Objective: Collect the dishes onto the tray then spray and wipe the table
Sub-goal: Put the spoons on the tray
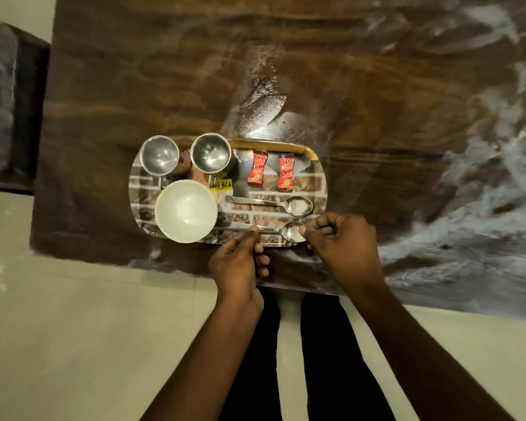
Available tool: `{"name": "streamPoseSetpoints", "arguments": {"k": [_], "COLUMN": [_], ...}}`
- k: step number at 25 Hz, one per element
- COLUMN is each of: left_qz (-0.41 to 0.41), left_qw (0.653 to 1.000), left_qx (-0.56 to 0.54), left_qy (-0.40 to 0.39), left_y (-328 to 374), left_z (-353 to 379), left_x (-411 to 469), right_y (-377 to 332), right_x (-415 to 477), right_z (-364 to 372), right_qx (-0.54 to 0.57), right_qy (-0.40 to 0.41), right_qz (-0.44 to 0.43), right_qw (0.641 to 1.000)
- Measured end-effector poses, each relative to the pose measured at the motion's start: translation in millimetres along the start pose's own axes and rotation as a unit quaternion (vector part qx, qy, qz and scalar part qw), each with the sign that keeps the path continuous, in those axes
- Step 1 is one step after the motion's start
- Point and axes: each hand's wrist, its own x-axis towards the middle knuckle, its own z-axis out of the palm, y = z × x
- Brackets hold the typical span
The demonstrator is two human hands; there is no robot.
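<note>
Both hands grip the near spoon (281,230) on the tray (319,189).
Left hand (237,265) pinches its handle, right hand (343,244) its bowl end; red "Classic" sachets (257,168) and a "79.00" price sticker (222,184) lie beyond, tray on the bench (377,101).

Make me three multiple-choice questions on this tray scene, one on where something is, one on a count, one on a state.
1. Where does the white bowl sit on the tray?
A. near left part
B. far right corner
C. off the tray

2. How many red sachets lie there?
A. one
B. two
C. four

3. How do the steel cups stand?
A. upside down
B. on their sides
C. upright, mouths up

Answers: 1 A, it sits below the cups, left of the spoons. 2 B, two lie side by side. 3 C, their insides show.
</note>
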Motion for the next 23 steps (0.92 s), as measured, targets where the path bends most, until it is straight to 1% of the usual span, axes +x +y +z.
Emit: {"name": "streamPoseSetpoints", "arguments": {"k": [5, 16, 23], "left_qz": [-0.013, 0.007, 0.020], "left_qw": [1.000, 1.000, 0.999], "left_qx": [0.002, -0.012, -0.031], "left_qy": [0.016, 0.017, 0.011], "left_y": [-1.6, 1.4, -0.7], "left_z": [3.2, 5.5, 3.6], "left_x": [9.2, 11.0, 10.4], "right_y": [-3.6, -7.5, -2.7], "right_x": [1.8, 2.4, -0.1], "right_z": [4.6, 7.8, 3.9], "right_qx": [-0.036, -0.040, -0.011], "right_qy": [0.011, 0.026, 0.022], "right_qz": [-0.018, -0.031, -0.036], "right_qw": [0.999, 0.998, 0.999]}}
